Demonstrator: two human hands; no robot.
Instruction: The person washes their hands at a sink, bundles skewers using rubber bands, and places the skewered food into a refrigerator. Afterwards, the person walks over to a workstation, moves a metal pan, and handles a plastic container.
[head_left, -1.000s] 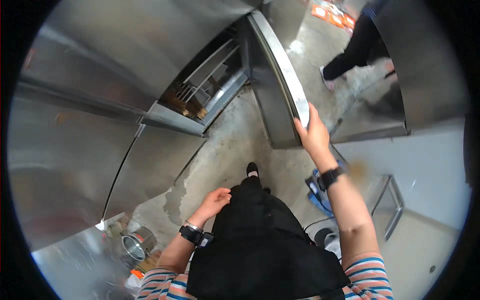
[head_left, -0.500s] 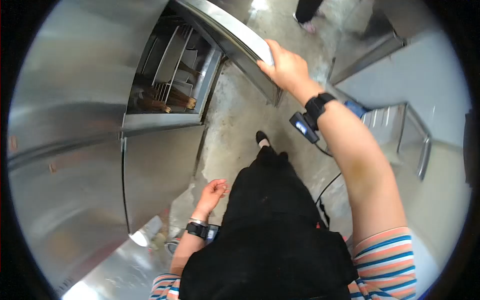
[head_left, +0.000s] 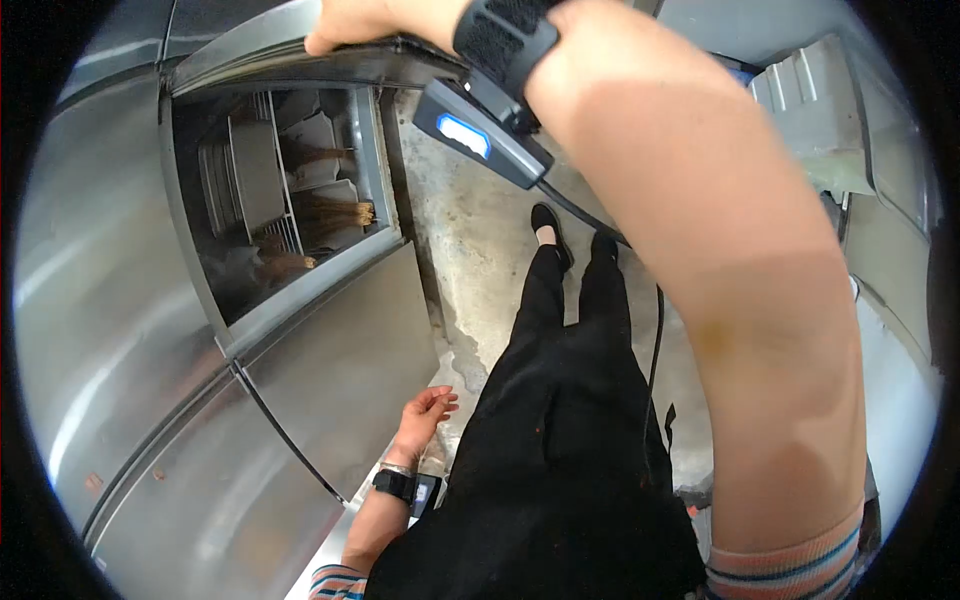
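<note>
At the top of the view my right hand point(head_left: 352, 22) grips the edge of a steel cabinet door point(head_left: 245, 45), its fingers partly out of frame. The door stands open above the cabinet compartment. Inside the compartment point(head_left: 350, 262) are wire racks, a tray point(head_left: 256, 170) and bundles of thin brown sticks point(head_left: 345, 214) in light containers. Low in the view, my left hand point(head_left: 428, 412) hangs beside the lower cabinet door point(head_left: 350, 350), fingers loosely curled and apart, with nothing in them.
Large steel cabinet panels point(head_left: 90, 300) fill the left side. Below me is a stained concrete floor point(head_left: 450, 200), with my black shoes on it. A ribbed metal container point(head_left: 800, 95) stands at the upper right beside pale surfaces. A black cable point(head_left: 655, 370) runs down from my right wrist device.
My right hand has moved left with the door, which has swung towards the cabinet. The view has shifted nearer the compartment. The other person's leg has gone out of view.
</note>
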